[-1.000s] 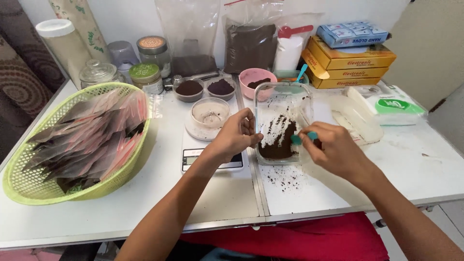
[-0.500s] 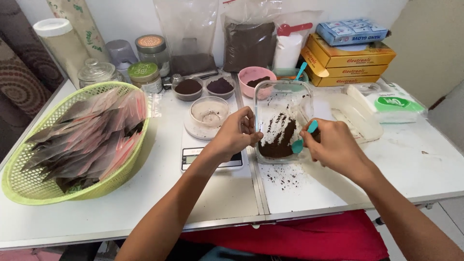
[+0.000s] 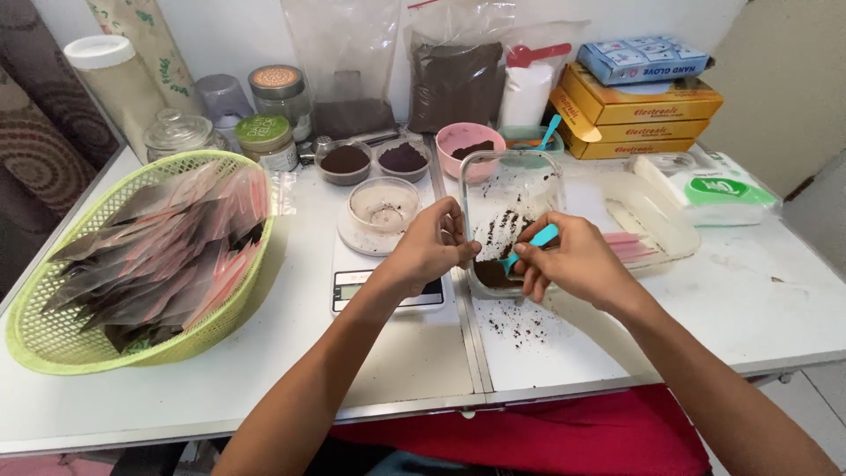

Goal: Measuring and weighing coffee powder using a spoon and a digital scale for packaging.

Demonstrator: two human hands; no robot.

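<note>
Right grip: right hand (image 3: 573, 263) pinches a small teal spoon (image 3: 531, 247) between thumb and fingertips, the bowl end dipping toward dark powder (image 3: 493, 271); the bowl itself is hard to make out against the powder.
Left grip: left hand (image 3: 429, 249) is curled at the near left rim of the clear container (image 3: 511, 189), fingers bent inward; whether they pinch something small or only press on the rim cannot be told, since the fingertips hide the spot.
Container: rectangular, clear, smeared with dark streaks on its walls; it sits on the white table (image 3: 749, 300) just right of the scale, and both hands cover its near edge.
Spill: dark crumbs (image 3: 520, 328) lie scattered on the table in front of the container.
Scale: white digital scale (image 3: 370, 282) lies under the left wrist, its right part hidden by the hand; a round clear lid-like dish (image 3: 383, 204) rests on its far end.
Further back: two small cups of dark powder (image 3: 374, 160), a pink bowl (image 3: 470, 141), and bags (image 3: 454, 79) along the wall.
Left side: green basket (image 3: 53, 339) holds many clear sachets with pink strips.
Right side: a clear lid (image 3: 652, 220), a wipes pack (image 3: 718, 187), and stacked yellow boxes (image 3: 643, 119).
Cut off: both forearms leave the frame at the bottom.
</note>
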